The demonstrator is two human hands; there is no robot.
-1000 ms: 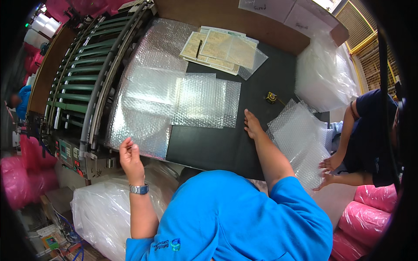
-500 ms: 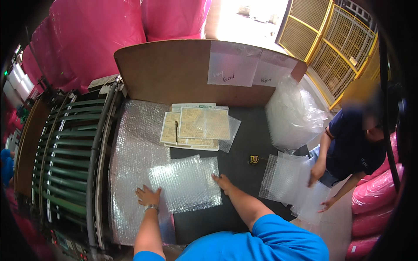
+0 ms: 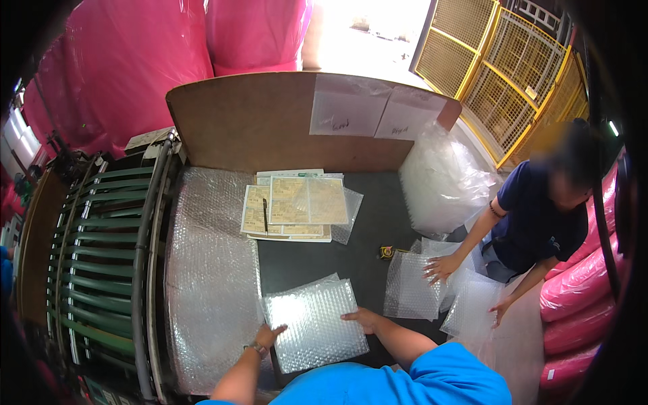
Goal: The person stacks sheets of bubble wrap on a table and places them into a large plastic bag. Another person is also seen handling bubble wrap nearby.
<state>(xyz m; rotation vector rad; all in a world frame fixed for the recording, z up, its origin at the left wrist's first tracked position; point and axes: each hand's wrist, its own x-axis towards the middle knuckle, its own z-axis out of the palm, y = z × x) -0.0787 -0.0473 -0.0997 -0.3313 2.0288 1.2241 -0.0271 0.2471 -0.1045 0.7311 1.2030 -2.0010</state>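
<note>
Between my hands is a small stack of clear bubble wrap sheets (image 3: pixel 317 327), one corner of a lower sheet showing behind the top one. My left hand (image 3: pixel 270 336), with a band at the wrist, grips the stack's left edge, thumb on top. At the right edge my right hand (image 3: pixel 362 318) pinches it, some fingers hidden underneath. The stack is over the near part of the dark tabletop (image 3: pixel 290 263). To its left, a long strip of bubble wrap (image 3: pixel 209 270) runs from the machine side.
Paper forms (image 3: pixel 307 199) with a pen (image 3: pixel 265 214) lie further back. A tape measure (image 3: pixel 386 252) sits near loose bubble wrap sheets (image 3: pixel 412 287) handled by a co-worker (image 3: pixel 540 209). A bulky clear bag (image 3: pixel 442 182) stands before the brown backboard (image 3: pixel 243 121). Green rollers (image 3: pixel 101 250) are left.
The stack has come nearer to me and rightward, and my left hand has gone from lying spread beside it to gripping its edge. The co-worker's hand has reached over the loose sheets.
</note>
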